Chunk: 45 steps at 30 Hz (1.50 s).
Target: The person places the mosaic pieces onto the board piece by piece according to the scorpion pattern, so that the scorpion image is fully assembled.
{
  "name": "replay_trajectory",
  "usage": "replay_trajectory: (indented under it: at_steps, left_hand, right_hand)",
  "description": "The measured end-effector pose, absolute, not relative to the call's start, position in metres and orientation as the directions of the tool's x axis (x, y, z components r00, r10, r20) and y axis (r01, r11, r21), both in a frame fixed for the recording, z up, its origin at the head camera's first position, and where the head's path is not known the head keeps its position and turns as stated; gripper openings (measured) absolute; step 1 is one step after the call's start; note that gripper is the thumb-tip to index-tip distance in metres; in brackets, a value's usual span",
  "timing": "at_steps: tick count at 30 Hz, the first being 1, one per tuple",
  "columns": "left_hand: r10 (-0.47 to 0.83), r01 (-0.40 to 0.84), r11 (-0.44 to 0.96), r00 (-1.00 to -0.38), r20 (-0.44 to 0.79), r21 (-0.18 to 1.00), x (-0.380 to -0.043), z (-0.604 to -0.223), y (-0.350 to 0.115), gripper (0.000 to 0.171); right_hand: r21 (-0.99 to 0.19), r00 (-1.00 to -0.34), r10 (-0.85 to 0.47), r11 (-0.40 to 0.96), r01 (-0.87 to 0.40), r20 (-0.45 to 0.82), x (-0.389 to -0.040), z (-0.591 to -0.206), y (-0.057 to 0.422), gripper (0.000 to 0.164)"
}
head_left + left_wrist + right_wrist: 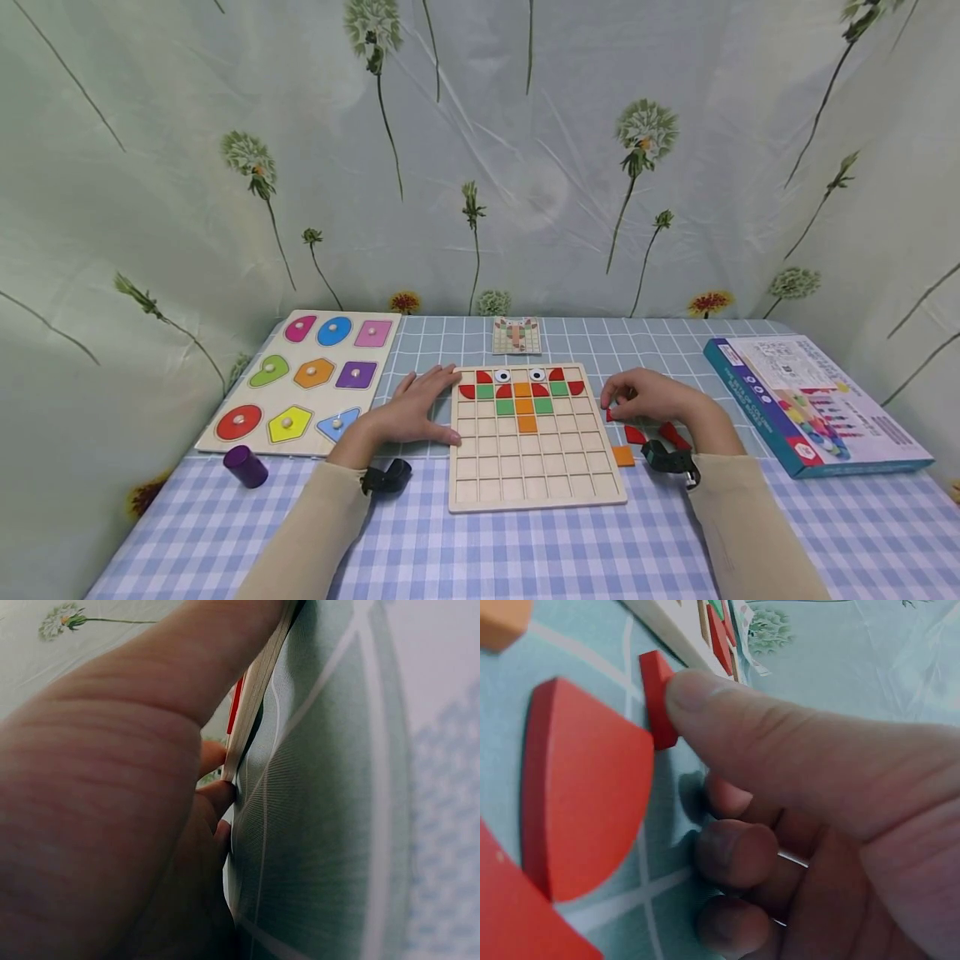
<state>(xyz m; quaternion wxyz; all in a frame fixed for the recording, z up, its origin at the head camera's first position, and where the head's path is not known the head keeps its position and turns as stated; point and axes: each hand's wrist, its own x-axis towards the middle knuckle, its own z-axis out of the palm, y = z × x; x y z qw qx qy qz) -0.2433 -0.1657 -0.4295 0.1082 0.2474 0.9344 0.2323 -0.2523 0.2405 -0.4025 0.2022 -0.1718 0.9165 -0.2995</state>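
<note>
A wooden grid board (536, 467) lies flat before me, its upper rows bearing red quarter-circles, green squares, two eye tiles and a column of orange squares (527, 423). My left hand (412, 410) rests along the board's left edge, fingers at the upper corner and thumb lower down. Just off the right edge, my right hand (651, 395) pinches a small red piece (656, 701) by thumb and index finger; its full shape is partly hidden by the thumb. Close below that hand lie a red quarter-circle (592, 795), another red piece (675, 437) and an orange square (623, 456).
Behind the board lies a small pattern card (516, 336). To the left are a knobbed shape puzzle (311, 408) and a purple cylinder (245, 467). A flat game box (817, 408) sits at right. A floral curtain (525, 167) hangs behind the table.
</note>
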Motion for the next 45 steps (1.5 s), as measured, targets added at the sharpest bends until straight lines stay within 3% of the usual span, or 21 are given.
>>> replay_trajectory:
  at_steps: [11,20,33,41,45]
  left_hand:
    - [0.513,0.411,0.769,-0.854,-0.088,0.489,-0.245,-0.431,-0.166,0.106]
    - [0.512,0.409,0.769,-0.855,-0.090,0.492,-0.244,-0.431,-0.166,0.106]
    - [0.512,0.407,0.769,-0.854,-0.093,0.493,-0.246,-0.432,-0.165,0.106]
    - [0.510,0.412,0.771,-0.856,-0.085,0.486,-0.246,-0.432,-0.167,0.106]
    - [0.511,0.412,0.771,-0.855,-0.087,0.486,-0.245,-0.432,-0.167,0.106]
  right_hand:
    - [-0.612,-0.874,-0.409,0.771,-0.178,-0.262,-0.254,-0.405,0.241,0.010]
    - [-0.594,-0.833,-0.415,0.793,-0.134,-0.367,-0.246,-0.396,0.254,0.038]
    - [-0.606,-0.875,-0.386,0.782,-0.143,-0.292,-0.249,-0.400,0.257,0.012]
    - [-0.614,-0.875,-0.387,0.777,-0.140,-0.289,-0.250,-0.399,0.255,0.012]
    - [-0.615,-0.862,-0.406,0.774,-0.148,-0.304,-0.249,-0.398,0.258,0.020]
